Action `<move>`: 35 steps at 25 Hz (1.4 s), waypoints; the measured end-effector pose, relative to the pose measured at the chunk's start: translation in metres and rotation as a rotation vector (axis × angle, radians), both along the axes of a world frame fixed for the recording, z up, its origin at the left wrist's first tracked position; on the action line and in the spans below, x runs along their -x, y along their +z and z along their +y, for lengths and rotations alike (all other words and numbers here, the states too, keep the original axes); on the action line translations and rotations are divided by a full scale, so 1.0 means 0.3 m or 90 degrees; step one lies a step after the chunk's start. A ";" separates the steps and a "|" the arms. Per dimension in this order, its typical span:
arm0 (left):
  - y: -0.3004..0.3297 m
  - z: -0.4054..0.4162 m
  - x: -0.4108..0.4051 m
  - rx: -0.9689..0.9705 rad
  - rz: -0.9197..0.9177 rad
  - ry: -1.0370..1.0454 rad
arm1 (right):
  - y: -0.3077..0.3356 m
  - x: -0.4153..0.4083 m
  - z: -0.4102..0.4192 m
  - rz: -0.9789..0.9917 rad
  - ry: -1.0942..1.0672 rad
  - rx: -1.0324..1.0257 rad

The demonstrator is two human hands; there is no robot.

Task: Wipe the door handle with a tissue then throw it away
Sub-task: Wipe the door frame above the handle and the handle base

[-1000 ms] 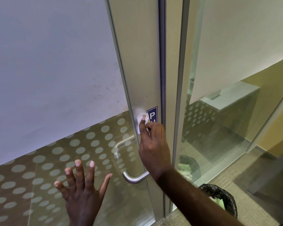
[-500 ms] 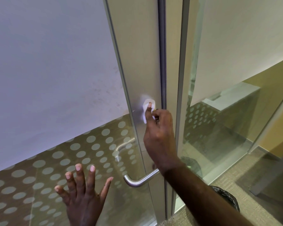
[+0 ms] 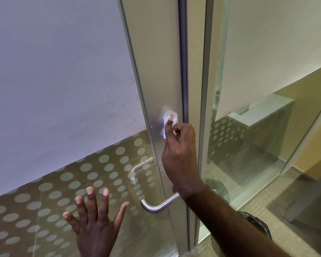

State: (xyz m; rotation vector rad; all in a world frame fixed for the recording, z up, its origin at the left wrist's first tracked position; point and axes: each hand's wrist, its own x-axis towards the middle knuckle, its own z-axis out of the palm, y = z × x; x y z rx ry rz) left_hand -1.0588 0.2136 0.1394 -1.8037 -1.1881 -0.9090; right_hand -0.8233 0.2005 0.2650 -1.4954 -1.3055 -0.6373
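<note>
Against metal door frame [image 3: 161, 71], tissue [image 3: 167, 117]

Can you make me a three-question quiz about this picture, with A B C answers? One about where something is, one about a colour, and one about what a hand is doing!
1. Where is the tissue?
A. On the door handle
B. On the metal door frame above the handle
C. On the floor

2. What colour is the tissue?
A. White
B. Blue
C. Yellow

3. What is the left hand doing?
A. Gripping the handle
B. Making a fist
C. Spread open, holding nothing

Answers: 1 B, the right hand presses it on the door frame, well above the door handle. 2 A, it looks white. 3 C, its fingers are splayed by the glass.
</note>
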 end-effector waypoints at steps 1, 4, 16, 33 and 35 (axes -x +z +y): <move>0.000 0.000 0.000 0.000 0.000 -0.001 | -0.009 -0.002 -0.006 -0.030 0.008 0.003; 0.000 0.000 0.001 0.000 0.002 0.002 | -0.023 -0.035 -0.013 -0.073 -0.003 -0.004; 0.001 -0.009 0.003 0.024 -0.004 0.001 | 0.019 -0.030 -0.006 0.013 0.022 -0.014; 0.033 -0.050 -0.001 0.082 -0.033 -0.073 | -0.235 -0.102 -0.338 -0.191 0.242 0.129; 0.039 -0.085 -0.020 0.110 -0.071 -0.109 | -0.278 -0.156 -0.377 -0.139 0.215 0.130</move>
